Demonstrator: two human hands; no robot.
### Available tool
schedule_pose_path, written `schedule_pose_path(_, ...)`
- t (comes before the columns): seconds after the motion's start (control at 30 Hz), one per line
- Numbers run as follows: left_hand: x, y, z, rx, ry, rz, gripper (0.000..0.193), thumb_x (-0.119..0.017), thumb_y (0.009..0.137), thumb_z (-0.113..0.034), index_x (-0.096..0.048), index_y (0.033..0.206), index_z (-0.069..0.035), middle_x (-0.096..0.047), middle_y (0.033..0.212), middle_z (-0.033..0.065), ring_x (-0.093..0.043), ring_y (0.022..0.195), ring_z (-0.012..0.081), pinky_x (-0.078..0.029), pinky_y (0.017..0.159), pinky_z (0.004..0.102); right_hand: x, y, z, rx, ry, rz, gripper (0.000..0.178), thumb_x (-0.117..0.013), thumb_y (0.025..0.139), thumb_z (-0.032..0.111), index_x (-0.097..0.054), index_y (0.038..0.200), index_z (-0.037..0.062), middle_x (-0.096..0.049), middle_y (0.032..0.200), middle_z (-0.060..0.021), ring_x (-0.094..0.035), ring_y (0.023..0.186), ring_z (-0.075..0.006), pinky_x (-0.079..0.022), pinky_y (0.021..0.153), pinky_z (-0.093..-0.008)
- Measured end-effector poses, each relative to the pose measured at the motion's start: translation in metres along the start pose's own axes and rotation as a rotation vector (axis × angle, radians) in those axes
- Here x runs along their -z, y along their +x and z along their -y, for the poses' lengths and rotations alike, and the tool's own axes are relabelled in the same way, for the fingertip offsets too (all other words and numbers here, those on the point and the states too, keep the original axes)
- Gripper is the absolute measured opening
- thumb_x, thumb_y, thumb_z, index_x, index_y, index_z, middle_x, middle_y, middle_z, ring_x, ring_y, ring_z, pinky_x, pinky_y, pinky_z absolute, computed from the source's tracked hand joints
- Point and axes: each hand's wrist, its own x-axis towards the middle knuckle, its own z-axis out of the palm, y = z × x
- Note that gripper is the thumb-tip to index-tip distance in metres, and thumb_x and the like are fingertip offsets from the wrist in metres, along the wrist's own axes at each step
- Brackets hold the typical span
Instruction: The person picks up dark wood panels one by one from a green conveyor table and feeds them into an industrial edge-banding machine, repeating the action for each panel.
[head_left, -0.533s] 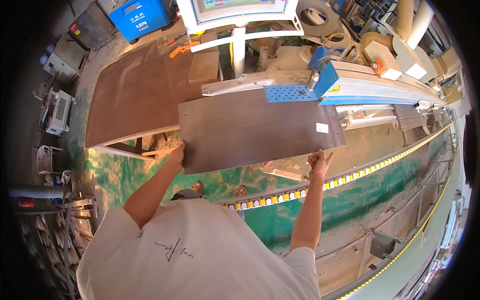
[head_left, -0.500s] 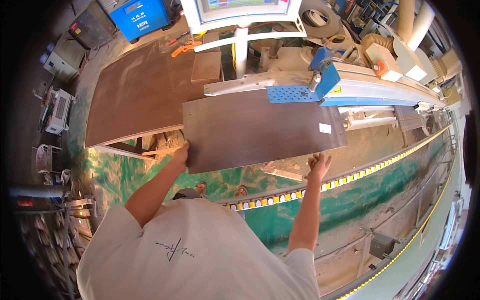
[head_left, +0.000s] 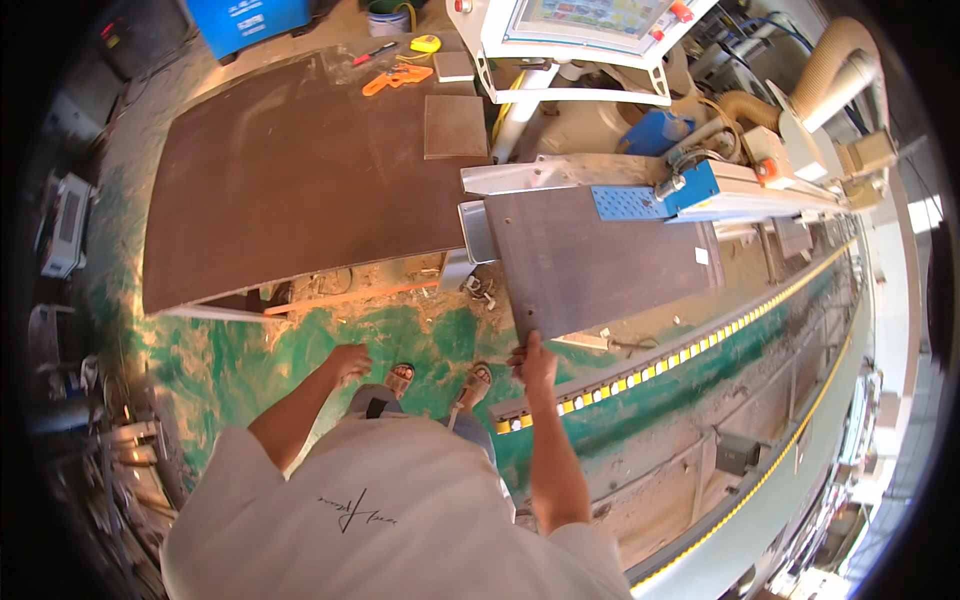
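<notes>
Brown panel (head_left: 600,262): right of our worktable (head_left: 300,190), its far edge partly covered by the blue perforated plate (head_left: 628,203), a white label (head_left: 701,256) near its right end.
Right hand (head_left: 535,368): at the panel's near left corner, fingers seemingly pinching it, though the underside is hidden from us.
Left hand (head_left: 348,365): apart, over the green floor (head_left: 230,350), fingers loosely extended, holding nothing.
Step in hand: steadying the panel, we judge.
Next move calls for: a level corner and, probably, our free hand's support.
</notes>
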Motion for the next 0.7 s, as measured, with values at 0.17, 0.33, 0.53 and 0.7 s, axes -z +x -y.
schedule_pose_path(0.17, 0.106, 0.075, 0.057, 0.153, -0.094, 0.079, 0.029, -0.055, 0.098, -0.024, -0.059, 0.111, 0.002, -0.063, 0.090, 0.0142, -0.054, 0.056, 0.0183, -0.035, 0.039, 0.0311, 0.020, 0.015, 0.031, 0.167, -0.036, -0.156, 0.053, -0.055, 0.099, 0.042, -0.066, 0.082, -0.0064, -0.065, 0.060, -0.0135, -0.056, 0.043, -0.0174, -0.043, 0.039, -0.0300)
schedule_pose_path(0.33, 0.040, 0.063, 0.008, -0.065, 0.267, -0.001, 0.034, -0.056, 0.099, -0.033, -0.058, 0.093, 0.001, -0.060, 0.075, 0.0098, -0.048, 0.050, 0.0178, -0.037, 0.042, 0.0299, 0.012, -0.064, -0.047, 0.232, 0.127, -0.222, 0.037, -0.052, 0.098, 0.032, -0.064, 0.109, -0.0012, -0.070, 0.079, -0.0128, -0.064, 0.059, -0.0204, -0.052, 0.053, -0.0328)
schedule_pose_path(0.53, 0.002, 0.102, 0.033, -0.171, 0.744, 0.277, 0.050, -0.057, 0.097, -0.047, -0.059, 0.081, 0.001, -0.053, 0.058, 0.0040, -0.050, 0.046, 0.0164, -0.039, 0.042, 0.0306, 0.011, -0.280, -0.212, -0.056, -0.139, -0.539, 0.037, -0.065, 0.090, 0.033, -0.065, 0.070, 0.0020, -0.066, 0.067, -0.0150, -0.064, 0.057, -0.0238, -0.053, 0.063, -0.0411)
schedule_pose_path(0.7, -0.055, 0.059, 0.103, -0.424, 1.392, 0.352, 0.026, -0.061, 0.096, -0.028, -0.063, 0.100, -0.003, -0.058, 0.067, 0.0050, -0.056, 0.052, 0.0186, -0.047, 0.048, 0.0349, 0.064, -0.518, -0.437, -0.109, 0.620, -1.303, 0.024, -0.066, 0.091, 0.026, -0.067, 0.095, 0.0022, -0.071, 0.084, -0.0101, -0.065, 0.067, -0.0181, -0.051, 0.060, -0.0329)
